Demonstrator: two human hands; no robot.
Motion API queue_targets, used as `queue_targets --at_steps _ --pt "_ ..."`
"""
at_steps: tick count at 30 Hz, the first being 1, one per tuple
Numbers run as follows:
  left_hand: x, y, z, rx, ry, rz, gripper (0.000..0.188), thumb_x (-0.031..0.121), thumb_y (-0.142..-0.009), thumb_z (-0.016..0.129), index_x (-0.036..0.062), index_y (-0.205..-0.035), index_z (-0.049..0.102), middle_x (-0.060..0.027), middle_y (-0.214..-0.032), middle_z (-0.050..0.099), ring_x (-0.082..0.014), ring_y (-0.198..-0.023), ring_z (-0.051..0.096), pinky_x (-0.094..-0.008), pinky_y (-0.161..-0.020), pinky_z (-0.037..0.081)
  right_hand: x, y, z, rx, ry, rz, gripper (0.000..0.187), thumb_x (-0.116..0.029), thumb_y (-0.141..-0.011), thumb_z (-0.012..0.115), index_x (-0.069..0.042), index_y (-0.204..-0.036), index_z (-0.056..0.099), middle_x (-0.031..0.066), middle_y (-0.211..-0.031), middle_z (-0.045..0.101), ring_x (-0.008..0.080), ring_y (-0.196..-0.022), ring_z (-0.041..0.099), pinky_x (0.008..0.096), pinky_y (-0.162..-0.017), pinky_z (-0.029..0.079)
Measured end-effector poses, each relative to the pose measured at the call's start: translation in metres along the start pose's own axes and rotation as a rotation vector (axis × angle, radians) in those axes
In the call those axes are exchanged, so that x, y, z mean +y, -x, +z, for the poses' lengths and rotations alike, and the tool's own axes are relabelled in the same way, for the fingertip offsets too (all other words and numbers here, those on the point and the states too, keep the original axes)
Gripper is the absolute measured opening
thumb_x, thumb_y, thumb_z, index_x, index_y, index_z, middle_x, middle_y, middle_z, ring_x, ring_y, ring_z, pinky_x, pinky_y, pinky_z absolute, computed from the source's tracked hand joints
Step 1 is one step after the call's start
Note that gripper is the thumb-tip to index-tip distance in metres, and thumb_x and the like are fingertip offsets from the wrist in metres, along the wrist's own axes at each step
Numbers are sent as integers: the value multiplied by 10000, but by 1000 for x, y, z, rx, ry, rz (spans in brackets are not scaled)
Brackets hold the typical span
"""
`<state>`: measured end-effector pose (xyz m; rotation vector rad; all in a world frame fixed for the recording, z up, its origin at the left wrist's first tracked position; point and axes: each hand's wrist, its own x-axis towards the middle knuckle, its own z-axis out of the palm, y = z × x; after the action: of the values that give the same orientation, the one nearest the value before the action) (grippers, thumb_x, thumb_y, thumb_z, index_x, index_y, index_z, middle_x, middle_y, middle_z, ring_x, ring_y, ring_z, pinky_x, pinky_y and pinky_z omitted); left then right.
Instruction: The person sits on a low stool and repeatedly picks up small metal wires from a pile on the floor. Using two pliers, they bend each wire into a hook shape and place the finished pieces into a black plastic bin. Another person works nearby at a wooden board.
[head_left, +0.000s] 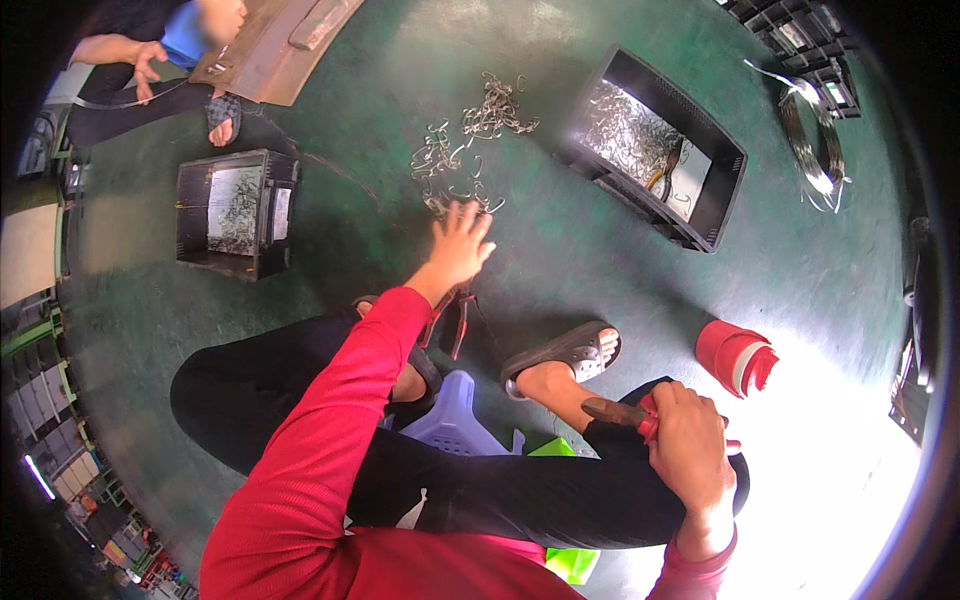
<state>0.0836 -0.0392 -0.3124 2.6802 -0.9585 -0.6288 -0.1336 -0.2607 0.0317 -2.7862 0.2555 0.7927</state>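
Reaching forward with fingers spread wide, the left hand (458, 243) is hovering at the near edge of a loose pile of metal wire clips (468, 150) scattered on the green floor (560, 260), centre-top of the frame; whether the fingertips are actually touching a clip, cannot tell. The right hand (690, 450) is sitting low right, fingers curled tight around red-handled pliers (625, 413), the rusty nose sticking out toward the left over the person's knee. A second pair of red-handled pliers (452, 318) is lying on the floor just below the left hand, between the sandalled feet. The person is sitting on a pale purple plastic stool (452, 415), mid-frame. A black crate (655, 150) holding more clips is standing upper right, well apart from the pile; another black crate (236, 212) is standing at left. A red cylinder-shaped container (735, 355) is lying on its side right of the feet. Coiled wire (815, 150) is lying far upper right. Another person (150, 70) is sitting in the upper left corner.
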Motion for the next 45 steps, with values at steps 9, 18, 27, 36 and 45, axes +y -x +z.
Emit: queue_targets --at_steps 9,18,27,36,45 --pt "10 0 -1 115 -181 79 537 366 -921 535 223 -1423 408 -90 -1520 278 -404 -1417 163 -718 -1016 230 5 -6 0 -28 -76 47 312 41 -636 662 -49 -898 518 122 -827 542 315 -842 571 408 -739 427" --pt "9 -8 3 48 -156 421 496 315 -936 515 229 -1414 416 -95 -1498 314 -328 -1413 220 -679 -1056 224 4 -9 -1 -18 -89 32 320 63 -628 655 -47 -894 516 123 -826 531 315 -840 560 410 -753 426" --pt "9 -7 -7 38 -139 276 513 286 -873 619 345 -1362 475 -106 -1522 259 -407 -1420 157 -734 -1002 247 5 -9 -1 -44 -88 57 316 62 -633 650 -51 -900 526 120 -835 527 313 -850 559 409 -773 428" --pt "-1 -24 -8 186 -63 220 541 262 -916 552 271 -1430 382 -69 -1513 302 -324 -1424 210 -650 -1068 239 3 -11 -3 -67 -100 74 292 50 -652 637 -43 -906 527 122 -844 523 316 -860 548 417 -789 416" --pt "-3 -26 -8 474 207 210 257 136 -851 633 137 -1108 628 -61 -1123 599 -291 -1071 544 -427 -882 433 0 -15 -8 -77 -116 83 264 55 -672 607 -35 -906 525 129 -836 523 323 -847 546 422 -769 414"
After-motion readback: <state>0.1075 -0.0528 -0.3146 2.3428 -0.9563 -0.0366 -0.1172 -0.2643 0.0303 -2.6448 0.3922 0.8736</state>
